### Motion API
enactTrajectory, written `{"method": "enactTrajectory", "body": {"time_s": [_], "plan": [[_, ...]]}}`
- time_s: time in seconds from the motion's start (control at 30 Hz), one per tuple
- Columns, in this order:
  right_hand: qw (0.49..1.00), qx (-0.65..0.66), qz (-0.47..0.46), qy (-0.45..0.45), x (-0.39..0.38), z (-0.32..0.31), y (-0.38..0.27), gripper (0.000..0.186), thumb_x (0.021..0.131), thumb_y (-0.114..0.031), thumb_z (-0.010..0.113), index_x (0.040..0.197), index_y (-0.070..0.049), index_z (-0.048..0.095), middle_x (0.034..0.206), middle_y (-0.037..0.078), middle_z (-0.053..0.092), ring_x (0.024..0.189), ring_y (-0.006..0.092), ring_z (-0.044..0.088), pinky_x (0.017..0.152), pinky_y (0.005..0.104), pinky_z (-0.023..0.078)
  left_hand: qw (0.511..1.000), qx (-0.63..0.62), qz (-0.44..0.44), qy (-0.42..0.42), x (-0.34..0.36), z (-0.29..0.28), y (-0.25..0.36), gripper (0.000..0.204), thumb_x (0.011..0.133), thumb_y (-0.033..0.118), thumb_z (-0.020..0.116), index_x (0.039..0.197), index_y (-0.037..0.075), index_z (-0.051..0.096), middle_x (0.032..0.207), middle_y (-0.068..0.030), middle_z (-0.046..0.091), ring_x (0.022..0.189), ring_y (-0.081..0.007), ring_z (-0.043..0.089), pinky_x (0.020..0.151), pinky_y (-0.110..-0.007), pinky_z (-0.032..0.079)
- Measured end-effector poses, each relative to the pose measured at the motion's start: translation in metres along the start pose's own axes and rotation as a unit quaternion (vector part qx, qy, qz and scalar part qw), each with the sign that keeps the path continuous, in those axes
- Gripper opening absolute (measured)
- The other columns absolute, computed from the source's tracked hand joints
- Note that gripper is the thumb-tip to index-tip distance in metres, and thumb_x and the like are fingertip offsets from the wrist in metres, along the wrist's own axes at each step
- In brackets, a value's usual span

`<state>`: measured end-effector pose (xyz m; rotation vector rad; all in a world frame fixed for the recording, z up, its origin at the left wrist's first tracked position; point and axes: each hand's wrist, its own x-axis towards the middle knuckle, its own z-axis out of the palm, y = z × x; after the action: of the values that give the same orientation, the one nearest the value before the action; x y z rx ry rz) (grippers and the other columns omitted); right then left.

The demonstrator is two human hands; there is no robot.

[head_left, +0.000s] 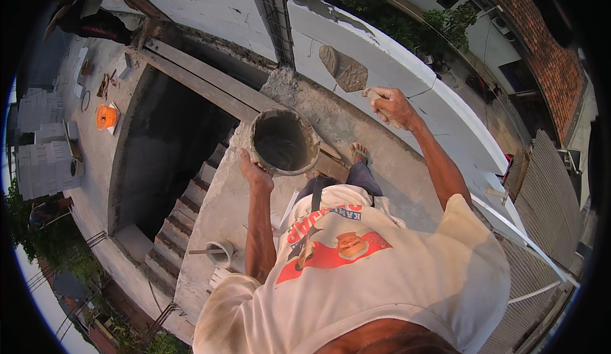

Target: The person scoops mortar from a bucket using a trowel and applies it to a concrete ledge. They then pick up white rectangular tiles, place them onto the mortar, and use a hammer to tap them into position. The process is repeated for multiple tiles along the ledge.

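The left hand (256, 172) supports a mortar bucket (313, 141) at its near-left side, the thumb visible along the wall and the other fingers partly hidden beneath. Grey mortar (283, 149) lies inside. The right hand (393, 107) has its fingers clenched around the handle of a trowel (350, 74); the mortar-coated blade points away from the person, in front of the white block wall (414, 83). I cannot tell whether it touches the wall. The bucket is held near wooden planks (197, 79), with concrete stairs (170, 239) to the left.
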<state>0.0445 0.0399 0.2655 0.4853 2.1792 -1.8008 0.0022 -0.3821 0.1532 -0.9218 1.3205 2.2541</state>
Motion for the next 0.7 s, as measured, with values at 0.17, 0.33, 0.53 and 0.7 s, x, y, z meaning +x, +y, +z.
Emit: {"method": "enactTrajectory", "body": {"time_s": [0.17, 0.33, 0.53, 0.7], "plan": [[0.891, -0.372, -0.142, 0.219, 0.075, -0.072, 0.028, 0.031, 0.091, -0.014, 0.064, 0.119, 0.000, 0.070, 0.092, 0.013, 0.068, 0.081, 0.0219, 0.071, 0.065, 0.0392, 0.057, 0.999, 0.012, -0.037, 0.034, 0.015, -0.041, -0.011, 0.067, 0.100, 0.079, 0.045, 0.063, 0.025, 0.058, 0.051, 0.0117, 0.045, 0.046, -0.0069, 0.040, 0.047, -0.026, 0.031], [0.741, -0.615, -0.061, 0.264, 0.086, -0.082, 0.048, 0.039, 0.093, -0.008, 0.063, 0.132, -0.003, 0.063, 0.116, 0.019, 0.064, 0.108, 0.0354, 0.070, 0.082, 0.0477, 0.062, 0.999, -0.004, -0.042, 0.007, 0.011, -0.073, -0.018, 0.065, 0.102, 0.077, 0.043, 0.071, 0.024, 0.062, 0.052, 0.0133, 0.044, 0.046, -0.0063, 0.037, 0.048, -0.026, 0.032], [0.688, -0.658, -0.031, 0.306, 0.038, -0.080, 0.102, 0.057, 0.095, -0.002, 0.061, 0.151, -0.003, 0.048, 0.122, 0.018, 0.057, 0.112, 0.0357, 0.064, 0.082, 0.0483, 0.062, 0.998, -0.052, -0.039, 0.013, -0.005, -0.083, -0.023, 0.072, 0.102, 0.076, 0.043, 0.099, 0.012, 0.075, 0.081, 0.0016, 0.073, 0.073, -0.0143, 0.065, 0.071, -0.034, 0.051], [0.721, -0.608, 0.005, 0.333, 0.017, -0.047, 0.161, 0.070, 0.094, 0.001, 0.062, 0.158, 0.001, 0.034, 0.120, 0.021, 0.052, 0.109, 0.0387, 0.060, 0.084, 0.0514, 0.058, 0.998, -0.048, -0.033, 0.026, -0.014, -0.066, -0.019, 0.074, 0.102, 0.076, 0.044, 0.106, 0.009, 0.076, 0.092, -0.0033, 0.078, 0.084, -0.0179, 0.071, 0.077, -0.036, 0.054]]}}
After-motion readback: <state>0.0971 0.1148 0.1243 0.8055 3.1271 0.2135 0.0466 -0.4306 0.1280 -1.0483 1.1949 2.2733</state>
